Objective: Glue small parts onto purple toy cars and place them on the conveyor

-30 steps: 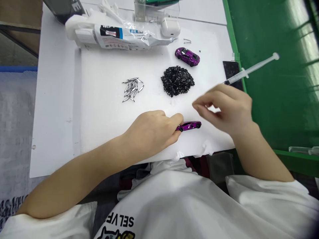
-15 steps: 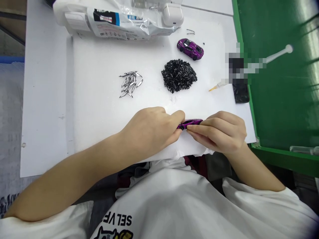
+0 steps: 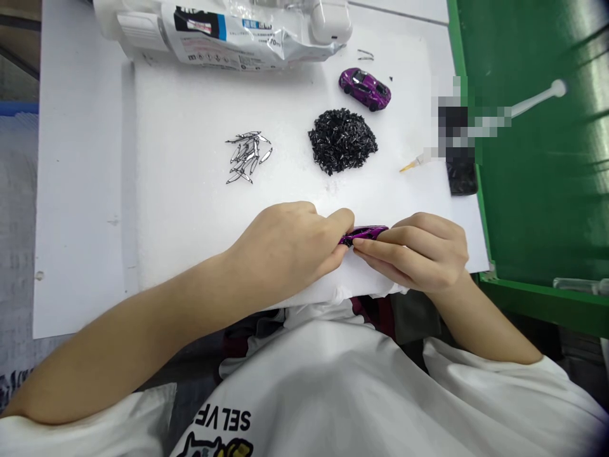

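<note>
Craft workbench, white foam sheet, syringe (partly blurred); green table

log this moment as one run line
left hand: holds purple toy car | right hand: holds same car | nearby: pile of small black pieces

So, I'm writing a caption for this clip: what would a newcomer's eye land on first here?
The shiny purple toy car pinched between the left hand and right hand stands out first, at the near edge of the white sheet. Beyond it sits a heap of small black pieces, with a second purple toy car further on and slender silver-and-black slivers to the left.
</note>
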Tool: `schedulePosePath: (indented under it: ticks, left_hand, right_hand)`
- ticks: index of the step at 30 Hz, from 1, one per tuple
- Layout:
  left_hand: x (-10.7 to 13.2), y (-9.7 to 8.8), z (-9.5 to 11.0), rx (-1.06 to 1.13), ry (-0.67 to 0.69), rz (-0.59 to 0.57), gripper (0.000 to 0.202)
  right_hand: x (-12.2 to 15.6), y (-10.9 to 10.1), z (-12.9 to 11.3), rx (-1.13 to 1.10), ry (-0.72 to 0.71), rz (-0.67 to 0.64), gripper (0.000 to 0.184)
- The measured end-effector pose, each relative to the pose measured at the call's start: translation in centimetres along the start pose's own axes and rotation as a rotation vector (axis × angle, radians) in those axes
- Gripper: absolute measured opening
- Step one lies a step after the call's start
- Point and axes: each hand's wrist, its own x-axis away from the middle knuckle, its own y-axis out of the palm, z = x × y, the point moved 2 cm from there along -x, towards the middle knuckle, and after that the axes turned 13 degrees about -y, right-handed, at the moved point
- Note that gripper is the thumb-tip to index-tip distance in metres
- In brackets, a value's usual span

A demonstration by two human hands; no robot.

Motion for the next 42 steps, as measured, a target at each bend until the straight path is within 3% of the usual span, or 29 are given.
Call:
schedulePosePath:
  ticks: [9,15,21,25,31,36,39,41,42]
  left_hand:
    - [0.0,0.1,-0.1,0.011,0.003,-0.004,0.02]
    - [0.1,0.1,-0.1,0.007,0.012,0.001,0.02]
    - [0.2,-0.3,0.0,0.0,0.013,-0.01,0.02]
    - [0.3,-0.1,0.3,-0.022,0.106,-0.055,0.018]
    - [0.8,0.3,1.6,-0.213,0.249,-0.017,0.021]
    - [4.2,-1.5,3.7,-0.282,0.103,-0.065,0.026]
    - [7.7,-1.2,4.3,-0.135,0.138,-0.138,0.017]
    - [9.7,0.4,3.8,0.063,0.134,-0.27,0.022]
    - [10.4,1.5,3.3,0.156,0.06,-0.325,0.021]
  right_hand:
    - [0.5,0.1,0.2,0.013,0.009,-0.061,0.022]
    - [0.7,0.0,0.3,-0.046,0.018,-0.004,0.015]
    - [0.4,-1.4,1.0,-0.101,0.224,0.067,0.019]
    - [-1.7,-1.6,2.5,-0.172,0.413,0.001,0.008]
    - [-6.5,2.1,4.3,-0.344,0.493,-0.273,0.014]
    - [-9.1,6.3,4.9,-0.272,0.603,-0.529,0.021]
    - [-9.8,7.6,5.2,-0.182,0.664,-0.573,0.025]
    - [-10.0,8.1,5.2,-0.15,0.698,-0.589,0.029]
    - [-10.1,8.3,5.1,-0.142,0.707,-0.598,0.03]
